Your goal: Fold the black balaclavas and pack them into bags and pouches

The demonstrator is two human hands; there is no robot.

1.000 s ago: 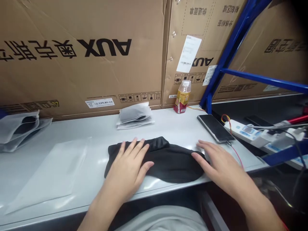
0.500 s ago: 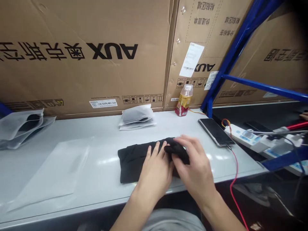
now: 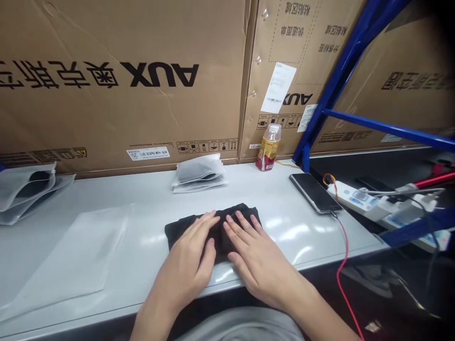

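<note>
A black cloth item [image 3: 217,232], folded over on itself, lies near the front edge of the white table; its exact kind does not show. My left hand [image 3: 194,251] rests on its left part, fingers stretched out and thumb apart. On its right part my right hand [image 3: 254,251] lies flat with fingers spread, pressing the fold. Neither hand grips the cloth. To the left, a translucent frosted bag [image 3: 78,255] lies flat on the table.
A stack of frosted bags [image 3: 199,173] sits at the back, and filled bags [image 3: 30,192] at the far left. A drink bottle [image 3: 269,148], a phone [image 3: 315,192] on a red cable [image 3: 343,265] and power strips [image 3: 359,199] are to the right. Large cartons [image 3: 142,118] stand behind.
The right end of the black cloth has been folded over leftward, making it shorter. My right hand has let go of it and flattened on top; my left hand has moved left.
</note>
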